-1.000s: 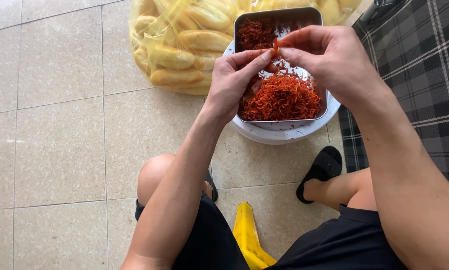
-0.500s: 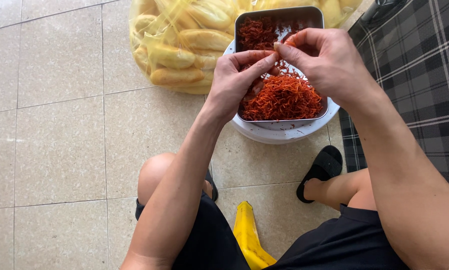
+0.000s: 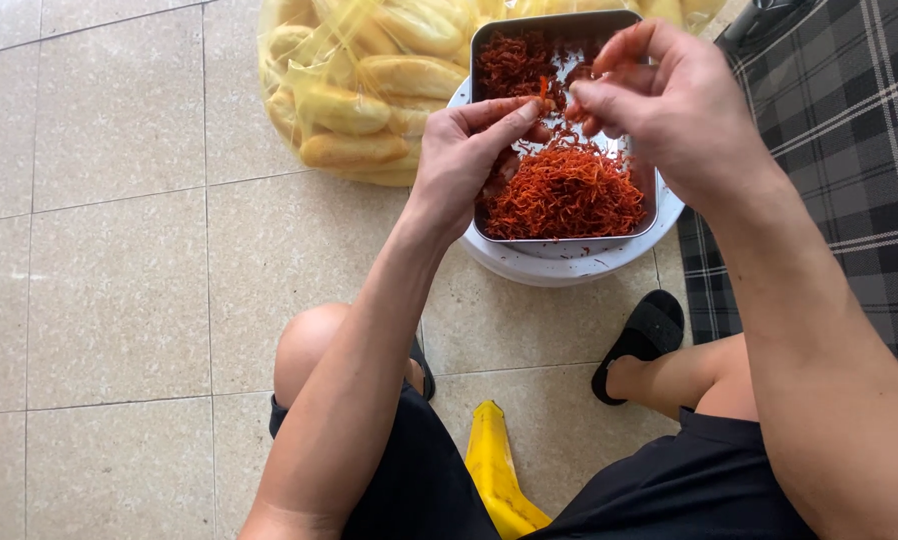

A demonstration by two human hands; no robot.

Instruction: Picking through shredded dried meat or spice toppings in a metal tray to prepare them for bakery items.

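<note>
- Head view, looking straight down: beige tiled floor (image 3: 99,250) fills the left and middle, and a dark plaid cloth (image 3: 849,130) runs down the right edge.
- Clear yellowish plastic bag (image 3: 299,90) at top centre, lying on the floor and packed with long bread rolls (image 3: 344,108). No label or print that I can make out on it.
- White round base (image 3: 569,262), a lid or basin (can't tell which), sits just right of the bag and touches it. Rectangular metal tray (image 3: 554,25) rests on top of it.
- Tray holds reddish-orange shredded strands (image 3: 569,190): a thick heap at the near end, a thinner and darker patch at the far left corner, bare metal between.
- Yellow plastic object (image 3: 494,470) on the floor between the person's legs; black sandal (image 3: 644,335) on the foot at right.
- Right hand (image 3: 669,100) hovers over the tray's far end, thumb and fingers pressed together, pinching a small tuft of strands.
- Left hand (image 3: 464,160) is over the tray's left side, thumb and forefinger closed on the other end of the same tuft, remaining fingers curled into the heap.
- Step in hand, by my read: teasing a clump apart between both hands above the tray.
- Such work calls for a light opposed pull kept over the tray, so that loose bits drop inside rather than on the floor.
</note>
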